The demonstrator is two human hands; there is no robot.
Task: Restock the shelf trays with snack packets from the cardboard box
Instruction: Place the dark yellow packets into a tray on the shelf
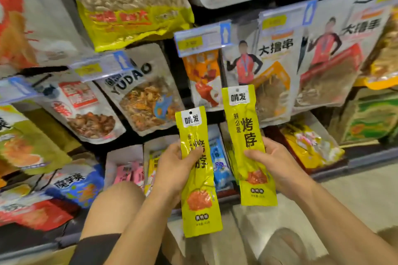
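Two long yellow snack packets are held upright, side by side and slightly apart, in front of the shelf; the left packet [201, 185] sits lower, the right packet [245, 127] higher, each printed with dark characters and an orange picture near its bottom; the left hand [172, 168] has its grip clamped on the left packet, thumb across the front and fingers behind; the right hand [277, 161] grips the right packet the same way at its middle; just behind them, low on the shelf, a white tray [123, 153] holds pink packets [129, 173], and a blue packet [219, 163] shows between the two yellow ones; above hang larger bags, among them a YUDAO bag [140, 90] and a bag with a red-jacketed figure [273, 75], under a blue-edged price strip [202, 41]; the person's bare knee [116, 206] is at lower left.
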